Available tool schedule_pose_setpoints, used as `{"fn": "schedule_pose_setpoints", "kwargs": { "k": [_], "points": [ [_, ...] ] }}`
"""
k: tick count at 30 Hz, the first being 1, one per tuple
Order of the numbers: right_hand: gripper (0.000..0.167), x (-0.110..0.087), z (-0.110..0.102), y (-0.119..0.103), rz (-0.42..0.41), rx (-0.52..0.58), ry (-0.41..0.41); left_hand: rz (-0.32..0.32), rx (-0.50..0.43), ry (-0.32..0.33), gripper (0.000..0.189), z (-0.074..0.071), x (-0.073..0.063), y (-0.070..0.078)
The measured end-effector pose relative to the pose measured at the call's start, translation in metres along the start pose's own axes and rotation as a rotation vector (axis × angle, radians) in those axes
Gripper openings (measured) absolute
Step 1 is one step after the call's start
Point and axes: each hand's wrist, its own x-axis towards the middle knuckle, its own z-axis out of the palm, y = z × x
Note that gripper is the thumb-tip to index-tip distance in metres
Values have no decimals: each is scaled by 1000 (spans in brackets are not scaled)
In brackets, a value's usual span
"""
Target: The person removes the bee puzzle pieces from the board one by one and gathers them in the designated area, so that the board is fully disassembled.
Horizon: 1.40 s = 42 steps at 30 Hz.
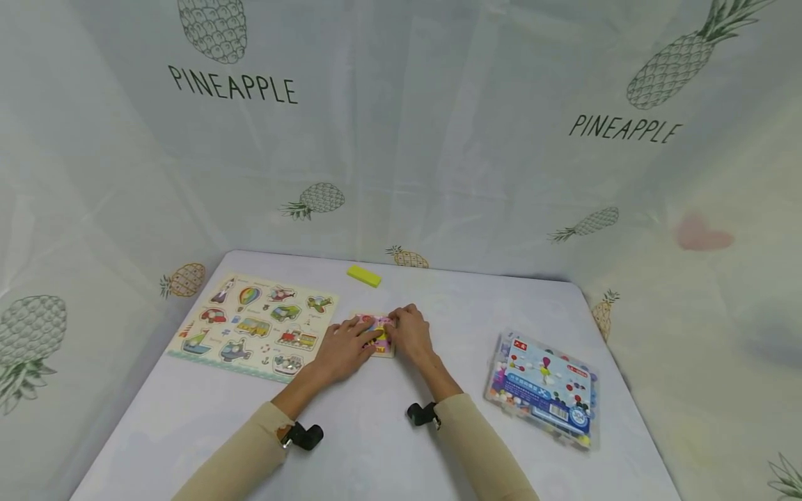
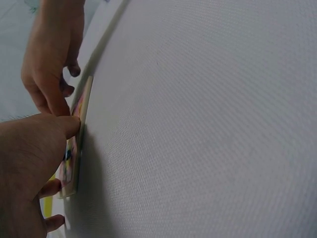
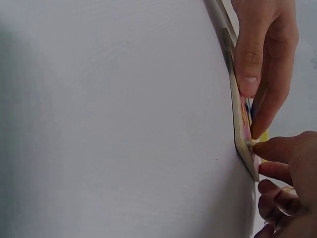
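A small wooden puzzle board (image 1: 383, 353) with a pink and yellow picture lies flat on the table. The left hand (image 1: 343, 350) rests across its left part, fingers spread and fairly straight on the picture. At the right side, the right hand (image 1: 410, 332) bends over the board, its thumb and forefinger tips on the surface close to the left fingertips. In the right wrist view the right thumb (image 3: 270, 148) touches the board's top near a corner. The fingers cover much of the picture; I cannot tell whether the right fingertips pinch a loose piece.
A large vehicle puzzle board (image 1: 250, 358) lies left of the hands. Behind the small board is a yellow block (image 1: 364, 275). A clear plastic case (image 1: 544, 390) of colourful balls with a blue label sits at the right. Pineapple-print fabric (image 1: 401, 139) hangs around the white table.
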Motion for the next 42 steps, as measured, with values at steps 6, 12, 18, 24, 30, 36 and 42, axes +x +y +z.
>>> {"fn": "schedule_pose_setpoints", "kwargs": {
  "k": [6, 12, 18, 24, 30, 36, 42],
  "points": [
    [28, 4, 0, 2, -2, -32, -11, 0, -10, 6, 44, -1, 0, -1],
    [25, 6, -2, 3, 3, 41, -20, 5, -10, 7, 43, -1, -1, 0],
    [9, 8, -6, 7, -6, 258, -25, 8, -13, 10, 44, -2, -2, 1],
    [6, 12, -23, 15, 9, 350, -35, 9, -19, 1, 43, -1, -1, 0],
    [7, 23, -61, 39, 46, 282, -30, 14, -30, -2, 43, 0, -1, -2],
    [9, 29, -106, 75, 102, 146, -85, 25, -25, 9, 43, 1, -2, -4],
    [13, 26, -135, 103, 236, 80, -139, 41, -47, 42, 42, 3, -2, -3]
  ]
}}
